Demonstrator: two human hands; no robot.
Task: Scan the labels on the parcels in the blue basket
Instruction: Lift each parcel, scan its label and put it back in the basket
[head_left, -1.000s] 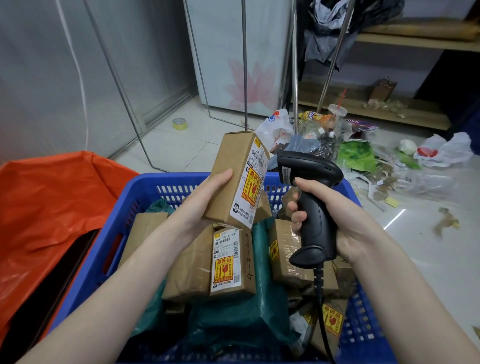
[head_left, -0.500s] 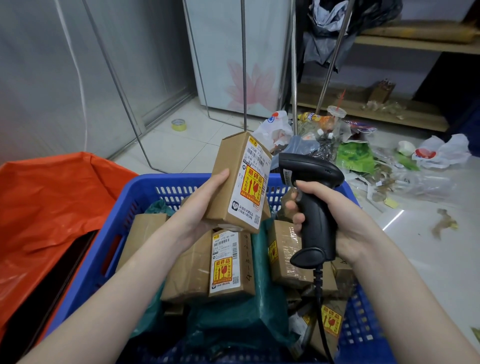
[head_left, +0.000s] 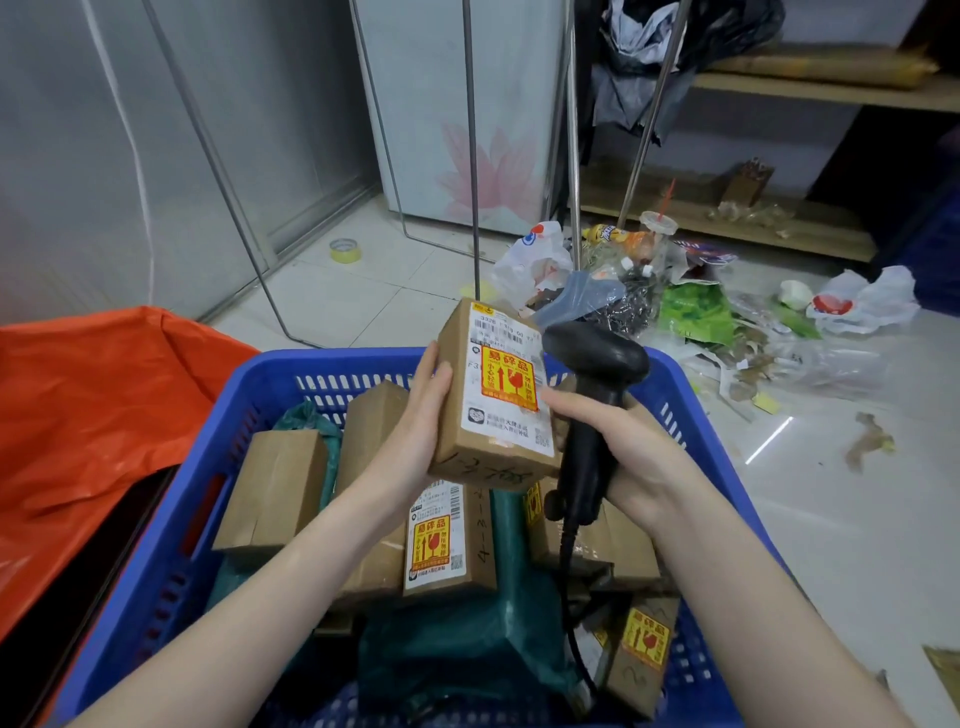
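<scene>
Pale tiled floor (head_left: 857, 545) carried the blue basket (head_left: 270, 379) and an orange plastic sheet (head_left: 93, 405) just left of it. A yellow tape roll (head_left: 346, 251) and littered plastic bags (head_left: 862, 301) lay farther back.

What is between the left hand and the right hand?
In the head view, the cardboard parcel lies between left hand and right hand, which holds the black scanner.

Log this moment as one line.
left hand: holding box | right hand: holding scanner | label: facing up | basket: parcels remain
</scene>
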